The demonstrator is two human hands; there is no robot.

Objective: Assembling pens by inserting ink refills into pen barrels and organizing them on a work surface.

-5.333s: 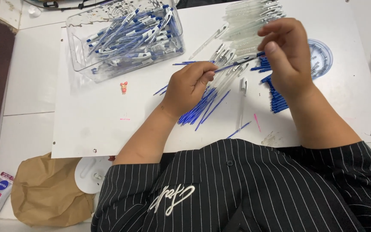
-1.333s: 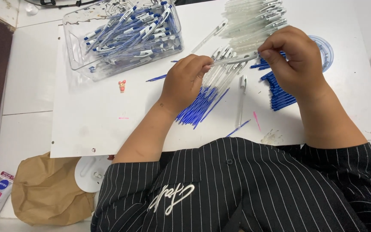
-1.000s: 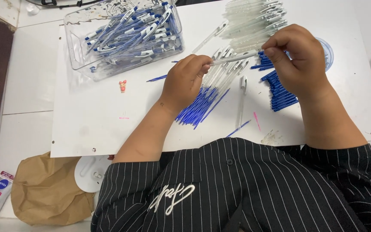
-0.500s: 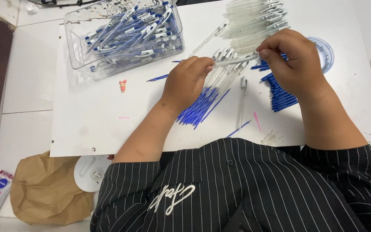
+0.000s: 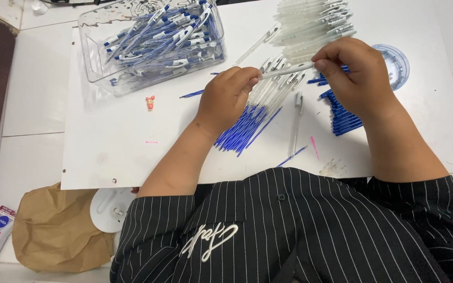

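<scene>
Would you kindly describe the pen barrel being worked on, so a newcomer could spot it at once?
Start at the white board on the table, then find the two hands above its middle. The clear pen barrel bridges the left hand and right hand. Unlike the loose barrels beneath, it is lifted and pinched at both ends.

Bare white board [image 5: 116, 152] left of the blue refills [image 5: 245, 126]; clear bin [image 5: 153, 42] behind.
</scene>
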